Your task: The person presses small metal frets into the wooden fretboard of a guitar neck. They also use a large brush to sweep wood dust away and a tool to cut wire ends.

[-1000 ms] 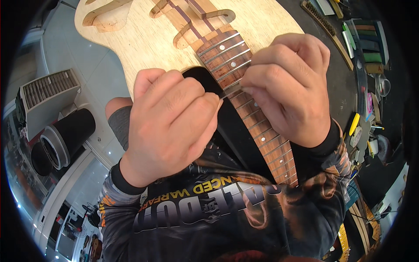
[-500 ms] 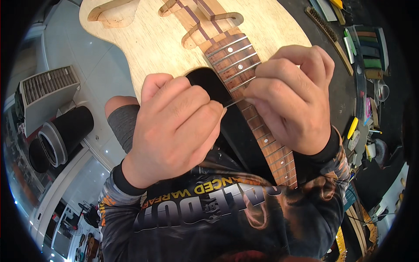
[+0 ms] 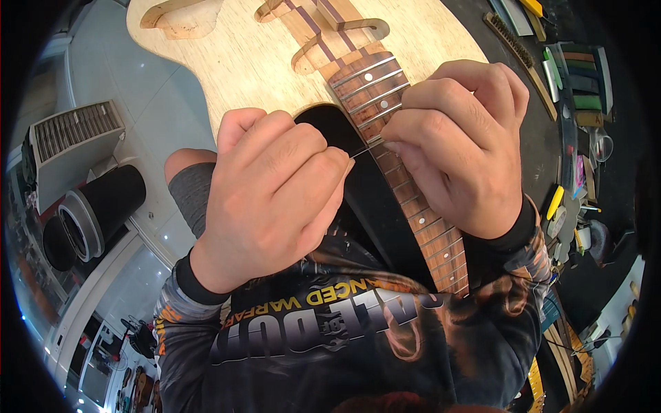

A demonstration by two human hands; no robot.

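Observation:
My left hand [image 3: 268,196] and my right hand [image 3: 461,151] pinch opposite ends of a thin metal wire [image 3: 365,149], which lies across a dark fretboard [image 3: 444,251] with white dot inlays. Metal fretwire crosses the fretboard's upper end; lower slots look dark. My right fingertips touch or hover just over the fretboard; I cannot tell which. The fretboard extends from an unfinished pale wooden guitar body [image 3: 248,69] with carved cavities. A black surface [image 3: 389,220] shows beside the neck, partly hidden by my left hand.
A dark workbench [image 3: 516,131] on the right holds a wooden-handled brush [image 3: 516,51], a strip of coloured blocks [image 3: 582,76], a yellow-handled tool [image 3: 555,202] and several small tools. At left on tiled floor stand a grey slatted box [image 3: 76,138] and a black cylinder [image 3: 117,199].
The guitar body and neck appear slightly lower and farther right than a second ago. Both hands, still pinching the wire, moved down by half a second ago and are now slightly higher again.

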